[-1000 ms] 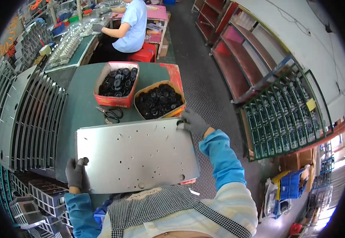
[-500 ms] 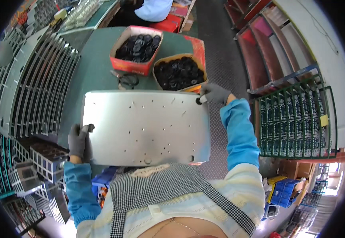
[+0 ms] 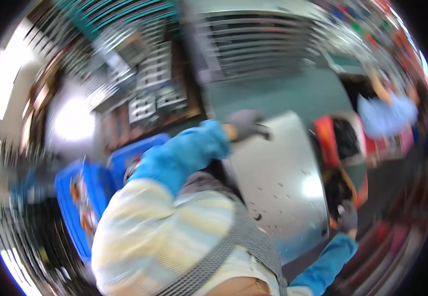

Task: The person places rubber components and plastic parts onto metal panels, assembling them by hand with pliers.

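Note:
A silvery flat metal panel (image 3: 278, 172) with small holes lies in front of me, blurred by motion. My left hand (image 3: 246, 124), in a grey glove, is closed at the panel's edge. A small dark piece (image 3: 264, 132) shows at its fingertips. My right hand (image 3: 348, 218), also gloved, is just beyond the panel's opposite edge, beside an open carton of black round pieces (image 3: 338, 190); blur hides its fingers. A black spot (image 3: 324, 232) sits at the panel corner near it. A second, red carton (image 3: 326, 140) holds more black pieces.
The green tabletop (image 3: 278, 93) extends behind the panel, with slatted metal racks (image 3: 258, 44) along it. Blue bins (image 3: 71, 212) stand at the left, near my elbow. Another person in light blue (image 3: 386, 116) is beyond the cartons.
My view has swung sharply left, so the panel and cartons appear turned and shifted right. My right hand has come off the panel corner toward the nearer carton; my left stays at the panel's edge.

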`<action>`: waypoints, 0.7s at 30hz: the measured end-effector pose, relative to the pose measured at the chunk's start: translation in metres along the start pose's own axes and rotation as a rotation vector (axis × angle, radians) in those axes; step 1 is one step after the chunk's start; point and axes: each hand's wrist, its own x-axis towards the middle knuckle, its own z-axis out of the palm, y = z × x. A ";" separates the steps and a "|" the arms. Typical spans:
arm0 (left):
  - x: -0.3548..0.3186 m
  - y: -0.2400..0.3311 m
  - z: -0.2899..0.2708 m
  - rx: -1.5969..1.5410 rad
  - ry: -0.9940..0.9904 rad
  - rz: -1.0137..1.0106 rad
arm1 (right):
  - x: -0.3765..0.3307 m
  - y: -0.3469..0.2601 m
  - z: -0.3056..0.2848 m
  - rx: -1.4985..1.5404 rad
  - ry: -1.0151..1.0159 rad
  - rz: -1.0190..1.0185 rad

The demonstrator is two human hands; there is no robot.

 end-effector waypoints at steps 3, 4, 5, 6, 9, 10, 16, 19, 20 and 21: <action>0.021 -0.006 0.011 0.020 0.020 0.107 | 0.054 0.058 0.038 -0.514 0.128 -0.184; 0.029 -0.030 0.025 -0.003 0.122 0.126 | 0.086 0.046 0.053 -0.777 0.115 -0.050; 0.017 -0.034 0.012 -0.001 0.109 0.110 | 0.097 0.037 0.081 -1.022 0.129 0.117; 0.002 -0.026 -0.005 0.013 0.044 0.061 | 0.102 0.010 0.089 -0.962 0.040 0.097; 0.007 -0.033 0.001 0.014 0.080 0.082 | 0.114 0.043 0.051 -0.758 0.099 -0.192; 0.014 -0.031 0.000 0.017 0.086 0.089 | 0.113 0.073 0.031 -0.507 0.121 -0.084; 0.010 -0.033 -0.001 -0.018 0.078 0.035 | 0.111 0.050 0.035 -0.338 0.051 0.090; 0.001 -0.033 -0.003 0.007 0.063 0.033 | 0.116 0.041 0.049 -0.813 0.113 0.054; 0.003 -0.032 -0.002 0.024 0.062 0.031 | 0.121 0.052 0.044 -0.433 0.159 0.101; 0.004 -0.030 -0.001 0.038 0.055 0.034 | 0.123 0.070 0.032 -0.054 0.205 0.149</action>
